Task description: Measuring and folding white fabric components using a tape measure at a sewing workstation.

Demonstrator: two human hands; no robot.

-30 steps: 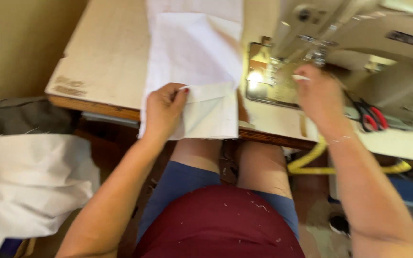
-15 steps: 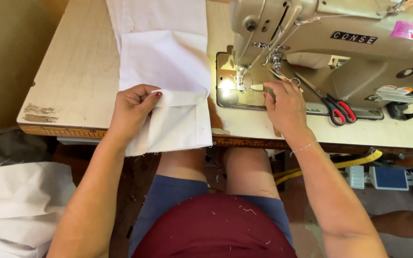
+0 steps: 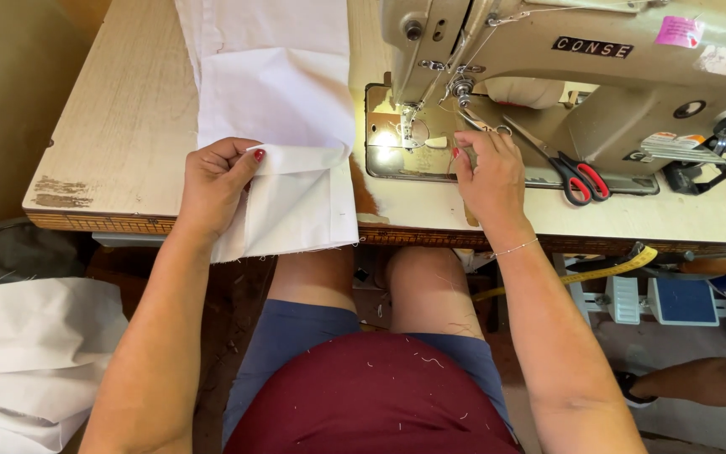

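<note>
A long strip of white fabric [image 3: 283, 92] lies on the wooden sewing table [image 3: 119, 126], its near end folded and hanging over the front edge. My left hand [image 3: 212, 181] pinches that fold between thumb and fingers. My right hand [image 3: 489, 181] rests on the bed of the beige sewing machine [image 3: 598, 76], fingers curled just right of the lit needle plate [image 3: 397, 147]. Small metal snips [image 3: 485, 124] lie at its fingertips; I cannot tell whether the hand grips them. No fabric is under the needle.
Red-handled scissors [image 3: 581, 178] lie on the machine bed to the right of my right hand. A yellow measuring tape [image 3: 607, 267] hangs below the table edge. White cloth [image 3: 27, 353] is heaped at lower left. Another person's limb [image 3: 699, 378] shows at lower right.
The view has tilted up and steadied. My right hand slid down from the needle area to the bed beside the plate. My left hand keeps its hold on the fold.
</note>
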